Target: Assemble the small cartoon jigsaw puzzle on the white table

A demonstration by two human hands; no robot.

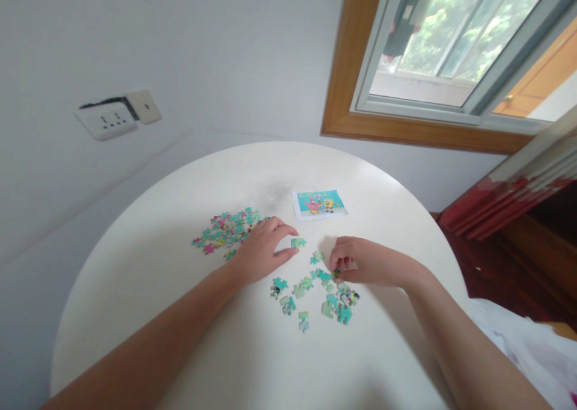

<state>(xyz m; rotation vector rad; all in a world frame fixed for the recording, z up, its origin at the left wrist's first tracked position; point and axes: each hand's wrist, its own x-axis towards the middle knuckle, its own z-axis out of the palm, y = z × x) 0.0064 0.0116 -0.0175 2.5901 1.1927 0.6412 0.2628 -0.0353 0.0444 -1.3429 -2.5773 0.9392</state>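
My left hand (264, 250) rests on the round white table (180, 314) with thumb and forefinger pinched on a teal puzzle piece (298, 242). Just to its left lies a heap of several teal and pink puzzle pieces (225, 229). My right hand (360, 263) is curled, its fingertips closed on a small puzzle piece (336, 272). Below and between both hands lie several loose teal pieces (315, 296), spread apart. A small picture card (319, 204) with cartoon figures lies flat beyond the hands.
A white wall with a socket plate (108, 120) stands behind the table. A wood-framed window (433, 61) is at the upper right. Red and white cloth (509, 193) and dark wooden furniture lie to the right of the table.
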